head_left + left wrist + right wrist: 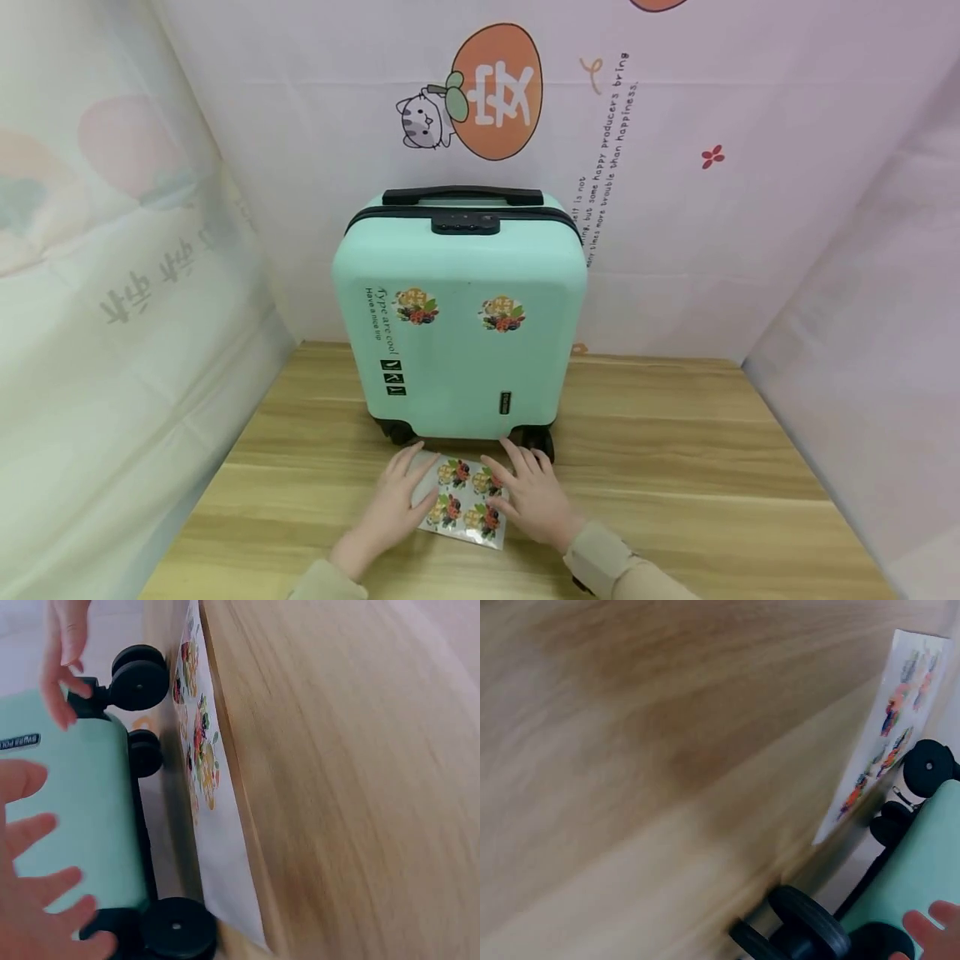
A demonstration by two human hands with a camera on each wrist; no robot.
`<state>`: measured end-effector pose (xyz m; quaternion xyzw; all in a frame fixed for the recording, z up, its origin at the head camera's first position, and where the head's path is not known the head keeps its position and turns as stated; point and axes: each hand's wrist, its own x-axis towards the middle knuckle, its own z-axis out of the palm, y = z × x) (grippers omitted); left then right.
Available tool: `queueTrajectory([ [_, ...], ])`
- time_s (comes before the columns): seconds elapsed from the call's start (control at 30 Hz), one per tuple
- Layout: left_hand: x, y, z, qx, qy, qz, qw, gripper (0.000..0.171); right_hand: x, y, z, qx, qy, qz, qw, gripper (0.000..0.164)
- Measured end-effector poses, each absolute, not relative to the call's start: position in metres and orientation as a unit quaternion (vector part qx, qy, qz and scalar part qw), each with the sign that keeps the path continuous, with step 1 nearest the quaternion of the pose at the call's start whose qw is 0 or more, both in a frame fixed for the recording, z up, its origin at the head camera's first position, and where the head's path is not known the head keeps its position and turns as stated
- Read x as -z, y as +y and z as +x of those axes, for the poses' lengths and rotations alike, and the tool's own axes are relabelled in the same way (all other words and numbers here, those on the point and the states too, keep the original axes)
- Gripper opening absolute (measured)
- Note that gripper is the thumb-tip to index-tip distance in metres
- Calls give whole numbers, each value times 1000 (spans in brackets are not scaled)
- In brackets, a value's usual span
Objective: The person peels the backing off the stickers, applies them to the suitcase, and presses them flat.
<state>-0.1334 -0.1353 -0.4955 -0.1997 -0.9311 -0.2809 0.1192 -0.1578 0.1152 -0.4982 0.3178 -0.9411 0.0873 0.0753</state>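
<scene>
A sheet of fruit stickers point(463, 504) lies flat on the wooden table in front of a mint-green suitcase point(457, 358). Over the sheet's left side in the head view is my left hand point(397, 500), fingers spread. My right hand point(536, 504) is over its right edge, fingers loosely extended. From the left wrist, the fingers of the left hand point(45, 877) appear raised off the sheet and hold nothing. Only a few fingertips of the right hand point(934, 930) show in the right wrist view, beside the suitcase. Two matching fruit stickers, one left point(416, 307) and one right point(502, 313), are on the suitcase front.
The suitcase stands upright on black wheels point(536, 442), with a black top handle point(462, 196) and a combination lock point(465, 223). Behind it hangs a printed white cloth point(675, 250), with more cloth at both sides. The wooden table point(675, 467) extends to either side.
</scene>
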Motion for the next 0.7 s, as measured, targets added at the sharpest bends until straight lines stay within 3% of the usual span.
queueTrajectory([
  [0.2,506,-134,-133,309,-935,-174,21,54,508,107,-160,-72,-949,305,17,60],
  [0.4,517,-133,-134,317,-935,-159,-1,55,516,102,-160,-44,-951,304,20,64],
  [0.7,526,-128,-130,340,-928,-135,-67,62,522,102,-159,-61,-952,295,-49,67],
])
